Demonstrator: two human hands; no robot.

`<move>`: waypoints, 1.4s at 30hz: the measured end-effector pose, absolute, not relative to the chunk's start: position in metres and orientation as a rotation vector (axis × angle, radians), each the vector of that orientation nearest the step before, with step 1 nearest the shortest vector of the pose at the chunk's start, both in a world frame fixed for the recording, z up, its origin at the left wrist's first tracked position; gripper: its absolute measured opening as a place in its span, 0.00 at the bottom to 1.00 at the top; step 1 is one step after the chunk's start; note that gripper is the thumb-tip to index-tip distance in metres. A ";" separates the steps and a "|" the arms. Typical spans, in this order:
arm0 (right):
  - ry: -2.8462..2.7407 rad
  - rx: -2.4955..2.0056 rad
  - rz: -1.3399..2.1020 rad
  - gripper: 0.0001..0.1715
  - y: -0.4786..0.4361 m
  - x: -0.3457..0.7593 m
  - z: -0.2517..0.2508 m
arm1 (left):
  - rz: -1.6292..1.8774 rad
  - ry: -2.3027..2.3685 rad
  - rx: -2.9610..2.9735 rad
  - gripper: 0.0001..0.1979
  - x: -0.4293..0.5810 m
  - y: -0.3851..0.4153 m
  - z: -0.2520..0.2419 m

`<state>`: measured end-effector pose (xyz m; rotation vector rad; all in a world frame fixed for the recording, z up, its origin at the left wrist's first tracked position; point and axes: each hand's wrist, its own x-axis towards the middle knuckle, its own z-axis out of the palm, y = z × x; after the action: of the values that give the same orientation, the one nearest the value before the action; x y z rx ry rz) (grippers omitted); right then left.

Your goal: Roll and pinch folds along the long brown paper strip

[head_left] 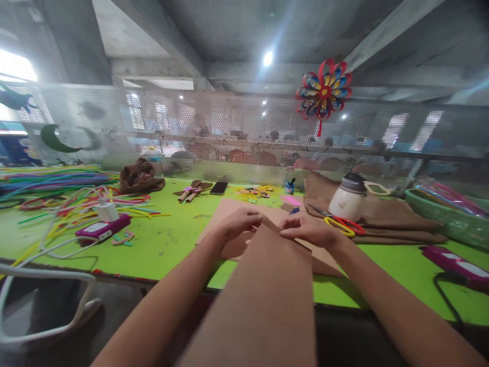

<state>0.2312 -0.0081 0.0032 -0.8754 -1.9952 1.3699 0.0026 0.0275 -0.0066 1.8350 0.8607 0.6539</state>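
Note:
A long strip of brown cardboard runs from the table toward me, hanging over the front edge. My left hand is closed on its far left corner, thumb and fingers pinching the edge. At the far right side, my right hand pinches the same piece, its fingers curled together near a fold. Under both hands lies another flat brown sheet on the green table. Red- and yellow-handled scissors lie just beyond my right wrist.
Left are pipe cleaners, a purple power strip with a white charger and brown cloth. A phone, yellow scraps and a blue bottle lie behind. A white jug and green basket stand right.

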 end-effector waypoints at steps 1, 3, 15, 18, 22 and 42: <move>-2.114 -0.907 1.365 0.15 -0.004 0.232 0.005 | 0.695 0.858 1.803 0.20 -0.001 0.028 -0.004; -2.298 -0.983 1.299 0.15 0.006 0.231 0.006 | 0.709 0.831 1.786 0.21 -0.004 0.026 -0.002; -2.590 -1.174 0.600 0.14 0.014 0.218 -0.026 | 0.423 1.000 2.324 0.10 0.018 0.021 -0.028; -2.566 -1.201 0.558 0.14 0.007 0.226 -0.028 | 0.390 1.041 2.391 0.09 0.019 0.022 -0.025; -2.548 -1.278 0.493 0.12 -0.001 0.234 -0.027 | 0.353 1.039 2.407 0.08 0.020 0.021 -0.021; -2.628 -1.181 0.263 0.12 -0.007 0.224 -0.026 | 0.357 1.001 2.540 0.05 0.028 0.020 -0.023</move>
<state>0.2243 -0.0065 -0.0261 -1.1813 -2.6283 0.2629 0.0276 0.0199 -0.0226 2.5400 1.0009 0.3567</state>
